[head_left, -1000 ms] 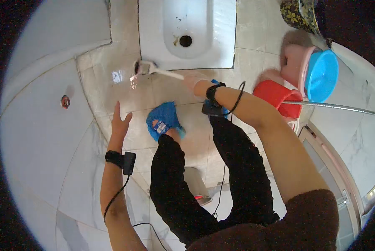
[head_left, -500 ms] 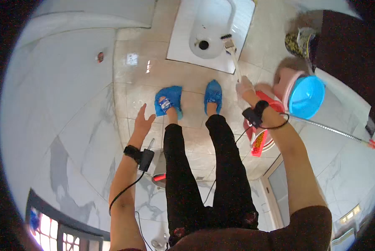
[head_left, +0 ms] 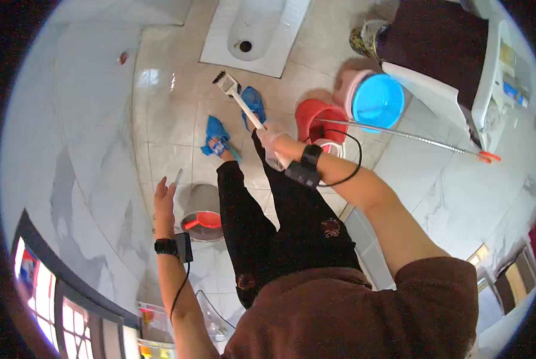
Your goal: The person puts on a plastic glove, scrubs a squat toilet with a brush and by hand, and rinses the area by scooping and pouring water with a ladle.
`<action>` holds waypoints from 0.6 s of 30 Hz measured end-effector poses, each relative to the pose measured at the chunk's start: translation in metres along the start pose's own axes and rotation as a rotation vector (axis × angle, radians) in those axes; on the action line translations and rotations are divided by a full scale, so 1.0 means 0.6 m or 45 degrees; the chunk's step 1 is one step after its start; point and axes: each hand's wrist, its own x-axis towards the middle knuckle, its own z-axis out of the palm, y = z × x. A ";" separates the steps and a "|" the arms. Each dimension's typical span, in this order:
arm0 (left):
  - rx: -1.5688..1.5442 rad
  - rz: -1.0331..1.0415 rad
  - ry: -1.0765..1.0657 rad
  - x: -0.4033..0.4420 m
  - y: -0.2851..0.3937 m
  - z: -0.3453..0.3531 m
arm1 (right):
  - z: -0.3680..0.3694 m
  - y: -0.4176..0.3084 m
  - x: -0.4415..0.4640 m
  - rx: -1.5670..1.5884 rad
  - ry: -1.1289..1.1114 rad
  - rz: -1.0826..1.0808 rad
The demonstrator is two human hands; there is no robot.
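Note:
My right hand point(head_left: 274, 139), in a thin clear glove, grips the white handle of a scrubbing brush point(head_left: 248, 112). Its dark-bristled head points up and left, above the tiled floor and apart from the squat toilet point(head_left: 208, 52). Nothing is held by my left hand point(head_left: 164, 202), whose fingers are apart at the left side. Nearest to it is a metal bucket point(head_left: 203, 194) with a red dipper point(head_left: 208, 219) at its mouth. Below the brush are my feet in blue shoe covers point(head_left: 216, 133).
A red bucket point(head_left: 304, 113), a pink bucket point(head_left: 347, 87) and a blue basin point(head_left: 378, 102) stand on the right. A long metal pole point(head_left: 411, 138) leans across there. A white cabinet point(head_left: 429, 84) with a dark top is at upper right.
My right hand has drawn the brush back out of the toilet towards my body. My view has turned right and my feet have shifted; my left hand has moved down beside the metal bucket.

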 end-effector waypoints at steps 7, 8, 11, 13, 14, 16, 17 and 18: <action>-0.062 0.018 0.206 -0.031 -0.132 -0.036 | 0.032 -0.058 -0.173 0.412 -0.227 -0.221; -0.105 -0.001 0.209 -0.036 -0.140 -0.047 | 0.043 -0.064 -0.185 0.462 -0.182 -0.238; -0.241 -0.022 0.236 -0.070 -0.167 -0.073 | 0.057 -0.045 -0.195 0.492 -0.233 -0.037; -0.325 0.075 0.281 -0.085 -0.212 -0.101 | 0.081 -0.053 -0.230 0.574 -0.180 0.081; -0.331 0.063 0.271 -0.099 -0.230 -0.107 | 0.077 -0.051 -0.242 0.586 -0.128 0.138; -0.351 0.075 0.213 -0.114 -0.269 -0.135 | 0.089 -0.021 -0.259 0.606 -0.157 0.120; -0.315 0.048 0.226 -0.113 -0.308 -0.149 | 0.102 -0.012 -0.272 0.569 -0.147 0.079; -0.320 0.048 0.254 -0.113 -0.353 -0.161 | 0.109 0.003 -0.282 0.536 -0.120 0.040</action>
